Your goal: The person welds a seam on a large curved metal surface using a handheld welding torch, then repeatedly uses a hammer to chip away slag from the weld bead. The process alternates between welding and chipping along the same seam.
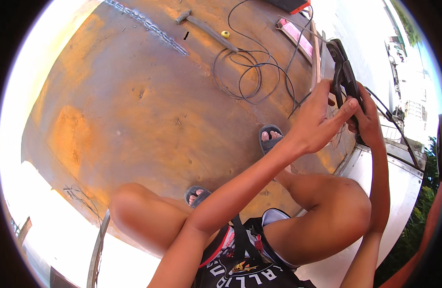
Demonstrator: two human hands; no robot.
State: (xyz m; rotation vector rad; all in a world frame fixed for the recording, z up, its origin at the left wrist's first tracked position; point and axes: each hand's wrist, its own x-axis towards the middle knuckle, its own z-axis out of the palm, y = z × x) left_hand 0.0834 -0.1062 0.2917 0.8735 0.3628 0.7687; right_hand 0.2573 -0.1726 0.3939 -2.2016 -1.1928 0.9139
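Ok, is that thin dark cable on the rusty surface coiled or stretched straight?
Loosely coiled: the cable lies in overlapping loops near the hammer, with one length curving off toward the picture's top.

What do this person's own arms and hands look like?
The left arm and right arm are bare, with no sleeve showing along them. The left hand and right hand are ungloved, and no watch or bracelet shows at either wrist. No cables or markings stand out on them.
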